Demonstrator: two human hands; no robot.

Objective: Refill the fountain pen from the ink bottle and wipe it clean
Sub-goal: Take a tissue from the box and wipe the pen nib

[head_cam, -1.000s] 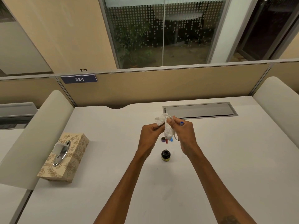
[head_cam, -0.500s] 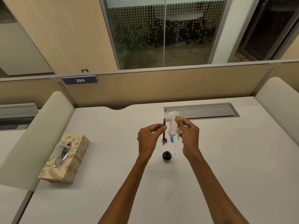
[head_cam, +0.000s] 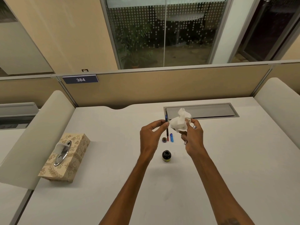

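My left hand pinches the fountain pen upright above the desk, blue end up and its thin dark and red part hanging down. My right hand holds a crumpled white tissue just to the right of the pen, almost touching it. Below, the open ink bottle stands on the white desk. Its small round cap and a blue pen part lie a little farther back.
A patterned tissue box with a metal opening sits at the desk's left. A grey cable hatch lies flush at the back. Padded dividers flank both sides, with a partition panel behind.
The hands have parted: the tissue came off the pen, the left hand now holds the pen upright alone, and the right hand carries the bunched tissue beside it.
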